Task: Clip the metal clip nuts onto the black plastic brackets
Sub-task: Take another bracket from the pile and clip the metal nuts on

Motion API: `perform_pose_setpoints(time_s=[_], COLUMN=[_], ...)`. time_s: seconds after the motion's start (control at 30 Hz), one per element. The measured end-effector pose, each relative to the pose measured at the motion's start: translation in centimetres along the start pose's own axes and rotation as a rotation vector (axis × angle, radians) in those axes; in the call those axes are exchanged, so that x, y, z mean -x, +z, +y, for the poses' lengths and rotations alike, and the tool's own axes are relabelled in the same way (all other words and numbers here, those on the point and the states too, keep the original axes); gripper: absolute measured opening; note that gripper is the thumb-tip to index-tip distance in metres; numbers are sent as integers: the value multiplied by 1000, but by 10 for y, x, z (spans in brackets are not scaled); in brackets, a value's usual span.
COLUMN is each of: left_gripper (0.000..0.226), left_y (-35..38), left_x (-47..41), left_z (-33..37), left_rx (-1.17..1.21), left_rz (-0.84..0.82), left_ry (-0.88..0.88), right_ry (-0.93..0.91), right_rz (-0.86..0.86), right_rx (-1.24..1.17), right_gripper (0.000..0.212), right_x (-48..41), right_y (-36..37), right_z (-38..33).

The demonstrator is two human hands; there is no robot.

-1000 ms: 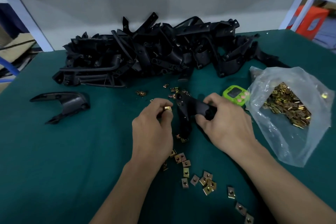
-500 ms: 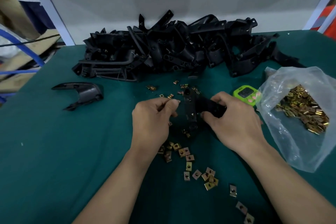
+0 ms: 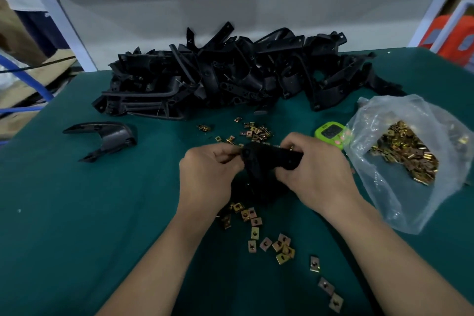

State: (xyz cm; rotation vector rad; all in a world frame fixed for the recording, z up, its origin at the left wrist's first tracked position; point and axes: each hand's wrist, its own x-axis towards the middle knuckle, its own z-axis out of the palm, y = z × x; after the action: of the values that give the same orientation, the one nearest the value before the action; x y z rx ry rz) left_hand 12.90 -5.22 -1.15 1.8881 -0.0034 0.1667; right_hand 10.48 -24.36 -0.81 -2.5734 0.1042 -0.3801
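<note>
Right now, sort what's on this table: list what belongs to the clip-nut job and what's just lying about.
Job:
- bracket, held by left hand and right hand
- bracket pile
- lone bracket
- loose nuts
- bag of nuts

Lying about:
- green timer
- orange stool, off the table

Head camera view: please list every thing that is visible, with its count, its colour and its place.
bracket in hands: one, black, table centre.
single bracket: one, black, lying alone at left.
bracket pile: many, black, far side of table.
loose clip nuts: many, gold, near the wrists and beyond the hands.
plastic bag: one, clear, at right, holding many gold clip nuts.
timer: one, green, beside the bag.
table: one, dark green cover.
left hand: pinching at the bracket's left end; a nut there cannot be made out.
right hand: gripping the bracket.
</note>
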Motion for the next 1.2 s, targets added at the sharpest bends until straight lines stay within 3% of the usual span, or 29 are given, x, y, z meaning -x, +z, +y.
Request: perform_pose_setpoints(time_s=[0.13,0.33,0.57,0.77,0.97,1.2], left_gripper=[21,20,22,12,15,27], left_y=[-5,-10,-12,-12,-12,-16], left_x=[0,5,3,1,-2,0], left_z=[2,1,-1,3,1,2], left_rx=[19,11,47,330,535,375], left_rz=[43,83,-60,-79,-176,-258], left_ry=[-19,32,-20,-108,-188,-158], right_ry=[53,85,63,79,74,76], right_rz=[-9,14,58,74,147,119], right_rx=[55,52,17,-30,-151,-137], right_gripper=[25,27,27,24,18,16], right_x=[1,3,6,6,5,6], right_y=[2,6,3,1,3,2], right_z=[3,3,2,2,1,1])
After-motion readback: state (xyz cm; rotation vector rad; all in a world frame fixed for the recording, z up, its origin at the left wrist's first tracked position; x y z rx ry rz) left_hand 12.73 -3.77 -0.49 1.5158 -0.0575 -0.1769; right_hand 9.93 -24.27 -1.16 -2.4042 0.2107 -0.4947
